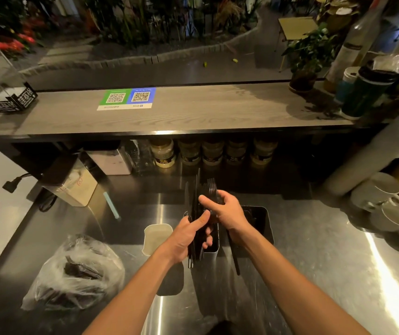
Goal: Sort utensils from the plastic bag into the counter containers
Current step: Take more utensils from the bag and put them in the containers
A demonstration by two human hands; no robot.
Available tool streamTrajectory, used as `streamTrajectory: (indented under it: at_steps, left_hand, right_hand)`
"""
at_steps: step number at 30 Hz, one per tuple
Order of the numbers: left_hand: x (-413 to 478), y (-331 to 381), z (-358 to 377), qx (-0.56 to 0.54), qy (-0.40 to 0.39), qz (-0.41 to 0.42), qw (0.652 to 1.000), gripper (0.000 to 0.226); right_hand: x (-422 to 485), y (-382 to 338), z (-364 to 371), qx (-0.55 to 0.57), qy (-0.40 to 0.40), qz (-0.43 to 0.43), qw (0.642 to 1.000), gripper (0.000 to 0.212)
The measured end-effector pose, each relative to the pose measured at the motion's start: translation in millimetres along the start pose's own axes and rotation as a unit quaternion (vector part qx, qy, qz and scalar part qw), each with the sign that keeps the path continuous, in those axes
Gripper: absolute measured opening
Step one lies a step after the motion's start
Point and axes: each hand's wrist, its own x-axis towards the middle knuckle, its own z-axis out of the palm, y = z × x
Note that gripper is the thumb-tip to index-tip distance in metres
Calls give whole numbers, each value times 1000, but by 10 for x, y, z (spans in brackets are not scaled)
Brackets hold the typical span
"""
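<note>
The fingers [208,239] of the left hand [186,238] are curled round a bundle of black utensils [208,189], with the thumb laid along it. The upper part of the same bundle is gripped by the right hand [228,213], its fingers wrapped round it. The bundle is held upright over a tall container [211,253], which stands between a white container [155,238] and a black container [263,221] on the steel surface [314,250]. Both forearms are stretched forward. The plastic bag [77,272], with more of them inside, lies to the left.
</note>
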Motion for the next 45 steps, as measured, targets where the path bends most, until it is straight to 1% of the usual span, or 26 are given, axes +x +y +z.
streamTrajectory:
  at_steps: [2,4,6,9,10,13,14,16,17,20,23,26,28,31,34,38,40,42,45]
  left_hand:
    - [-6,11,-15,-7,-6,0,1000,35]
    - [-3,9,-62,-24,4,5,1000,42]
    - [-5,0,-117,-21,26,9,999,46]
    - [1,0,-193,24,67,12,997,47]
    - [6,-1,-212,41,80,10,996,51]
    - [27,-5,-261,46,133,-6,990,80]
    - [36,5,-259,48,156,-4,987,77]
    - [20,65,-226,57,188,22,980,46]
    - [20,89,-224,63,191,35,979,37]
    - [68,78,-302,84,217,50,971,35]
    - [93,71,-358,56,253,41,965,35]
    - [110,59,-385,66,263,31,962,34]
    - [122,55,-388,57,260,36,963,31]
    - [84,122,-323,47,241,50,968,21]
    - [71,144,-317,38,222,60,972,18]
    - [84,132,-373,52,208,70,974,21]
    - [107,116,-384,83,200,70,974,17]
    - [128,69,-402,111,204,63,970,12]
    - [134,-63,-450,123,204,41,970,12]
  right_hand:
    - [-14,-13,51,24,-2,-2,1000,26]
    - [3,-24,66,26,20,-6,999,21]
    - [49,-11,68,23,45,-12,999,17]
    - [134,-4,61,24,55,-33,998,19]
    - [145,-26,61,29,53,-36,998,19]
    - [167,-83,78,19,44,-43,998,18]
    - [170,-94,85,12,42,-46,998,18]
    - [191,-98,101,-10,50,-61,997,16]
    - [207,-95,109,-22,59,-70,996,13]
    - [244,-119,145,-45,81,-110,990,12]
    - [268,-120,209,-102,72,-143,982,12]
    - [271,-78,280,-150,56,-167,973,8]
    - [265,-49,319,-155,56,-191,968,7]
    - [248,-3,370,-160,44,-223,961,11]
    - [244,73,410,-158,24,-217,963,13]
    - [264,157,397,-146,26,-223,963,10]
    - [264,219,398,-151,34,-223,962,10]
    - [244,322,405,-153,43,-205,966,12]
    - [201,555,388,-177,56,-172,967,15]
